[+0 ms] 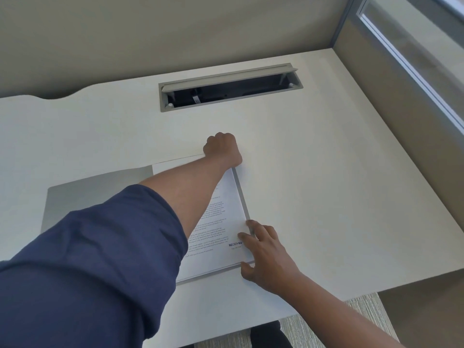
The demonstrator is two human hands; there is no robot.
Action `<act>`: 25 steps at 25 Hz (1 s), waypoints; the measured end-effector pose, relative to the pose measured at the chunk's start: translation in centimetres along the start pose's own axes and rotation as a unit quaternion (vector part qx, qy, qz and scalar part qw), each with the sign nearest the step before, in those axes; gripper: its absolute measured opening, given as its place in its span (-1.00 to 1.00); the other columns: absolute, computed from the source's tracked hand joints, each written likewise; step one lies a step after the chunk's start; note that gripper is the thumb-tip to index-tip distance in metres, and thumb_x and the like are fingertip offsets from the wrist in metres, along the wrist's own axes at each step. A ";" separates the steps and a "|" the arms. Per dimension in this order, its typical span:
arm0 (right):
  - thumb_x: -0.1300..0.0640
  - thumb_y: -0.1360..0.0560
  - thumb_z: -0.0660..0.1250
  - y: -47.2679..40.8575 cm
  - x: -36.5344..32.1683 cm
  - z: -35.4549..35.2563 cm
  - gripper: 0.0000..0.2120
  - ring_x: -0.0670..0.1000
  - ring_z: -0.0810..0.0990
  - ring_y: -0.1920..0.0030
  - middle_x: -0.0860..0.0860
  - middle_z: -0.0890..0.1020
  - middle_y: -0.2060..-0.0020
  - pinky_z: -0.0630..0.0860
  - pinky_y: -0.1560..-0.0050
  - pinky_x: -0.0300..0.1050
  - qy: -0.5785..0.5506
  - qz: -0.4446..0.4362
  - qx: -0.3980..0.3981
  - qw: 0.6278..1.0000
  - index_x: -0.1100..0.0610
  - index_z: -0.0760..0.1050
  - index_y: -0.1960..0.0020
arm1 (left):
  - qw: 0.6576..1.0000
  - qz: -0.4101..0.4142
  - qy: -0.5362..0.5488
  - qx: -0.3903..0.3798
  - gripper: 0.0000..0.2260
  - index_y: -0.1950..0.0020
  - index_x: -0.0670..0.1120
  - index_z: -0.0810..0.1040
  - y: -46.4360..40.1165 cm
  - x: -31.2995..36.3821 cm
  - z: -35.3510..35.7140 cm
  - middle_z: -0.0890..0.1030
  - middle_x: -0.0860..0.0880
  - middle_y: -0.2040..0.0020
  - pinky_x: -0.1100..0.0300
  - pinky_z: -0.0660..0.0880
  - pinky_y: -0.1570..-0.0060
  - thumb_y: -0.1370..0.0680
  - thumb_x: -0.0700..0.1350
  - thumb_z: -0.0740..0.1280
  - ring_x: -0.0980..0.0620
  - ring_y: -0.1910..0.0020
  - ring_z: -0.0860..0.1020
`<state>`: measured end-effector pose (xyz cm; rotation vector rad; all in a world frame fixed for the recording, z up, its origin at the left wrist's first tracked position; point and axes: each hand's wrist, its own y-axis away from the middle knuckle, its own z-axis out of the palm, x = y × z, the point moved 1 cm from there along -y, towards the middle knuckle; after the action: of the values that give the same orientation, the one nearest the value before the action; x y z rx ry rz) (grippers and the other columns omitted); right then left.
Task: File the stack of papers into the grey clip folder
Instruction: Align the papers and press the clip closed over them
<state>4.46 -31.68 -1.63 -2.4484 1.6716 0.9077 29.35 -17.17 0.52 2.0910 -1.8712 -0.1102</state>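
Flat grey clip folder (98,194) lies open on the white laminate desk (326,172), and everything below is placed relative to it. Stack of white printed papers (216,229) sits on the folder's right-hand panel, with grey margin showing along the right and near edges, so it looks squared up inside the cover.

Left hand (222,149) is at the folder's far right corner, curled into a fist at the stack's top edge. Probably working the clip there; the clip itself is hidden, so I can't tell if it grips anything.

Right hand (263,252) is at the near right corner, fingers spread and loosely open, tips on the stack's edge and thumb at its near edge. Pinning, not grasping, likely to stop the sheets skewing.

Open grey cable hatch (229,87) lies well beyond the folder.
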 end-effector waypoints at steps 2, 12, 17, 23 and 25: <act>-0.03 -0.46 0.36 0.0 0.1 0.0 -0.41 0.12 0.18 -0.47 0.00 0.19 -0.57 0.50 -0.29 0.02 -0.001 0.001 -0.003 1.000 0.04 0.37 -0.47 | 1.000 0.012 -0.003 0.011 -0.87 0.26 -0.10 0.36 0.0 -0.1 0.0 0.39 -0.03 0.21 0.12 0.37 0.31 -0.34 -0.22 0.31 -0.12 0.10 0.44; -0.04 -0.48 0.34 0.0 0.1 0.3 -0.40 0.09 0.14 -0.46 -0.04 0.16 -0.57 0.52 -0.27 0.02 -0.002 0.008 0.000 1.000 0.01 0.33 -0.49 | 0.999 0.037 -0.009 0.007 -0.90 0.27 -0.12 0.40 0.4 -0.5 -0.6 0.50 -0.05 0.23 0.19 0.36 0.38 -0.33 -0.28 0.29 -0.12 0.17 0.53; -0.04 -0.48 0.34 0.1 0.1 0.4 -0.41 0.09 0.16 -0.47 -0.03 0.18 -0.57 0.50 -0.31 0.01 -0.003 0.007 0.011 1.000 0.03 0.33 -0.48 | 0.998 0.053 0.000 0.020 -0.92 0.18 -0.13 0.40 0.7 -1.1 -0.5 0.50 -0.07 0.11 0.12 0.38 0.28 -0.39 -0.24 0.29 -0.13 0.10 0.50; -0.07 -0.46 0.34 0.1 0.2 0.5 -0.40 0.09 0.17 -0.46 -0.02 0.21 -0.56 0.50 -0.30 0.02 -0.008 0.004 0.018 1.000 0.05 0.36 -0.47 | 0.997 0.070 0.016 0.023 -0.83 -0.07 -0.12 0.48 1.5 -2.3 -0.1 0.53 -0.11 -0.07 -0.01 0.44 -0.01 -0.53 -0.10 0.23 -0.17 -0.05 0.49; -0.10 -0.45 0.34 0.1 0.3 0.4 -0.37 0.08 0.17 -0.45 -0.02 0.22 -0.55 0.48 -0.32 0.02 -0.003 0.004 0.014 1.000 0.05 0.37 -0.47 | 0.994 0.078 0.056 0.042 -0.74 -0.19 -0.10 0.52 2.6 -2.7 -0.3 0.54 -0.10 -0.15 -0.03 0.43 -0.10 -0.56 -0.04 0.24 -0.17 -0.12 0.49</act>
<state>4.30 -31.79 -2.10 -2.4204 1.6802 0.8866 26.61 -14.66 1.17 1.9493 -1.9933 0.1224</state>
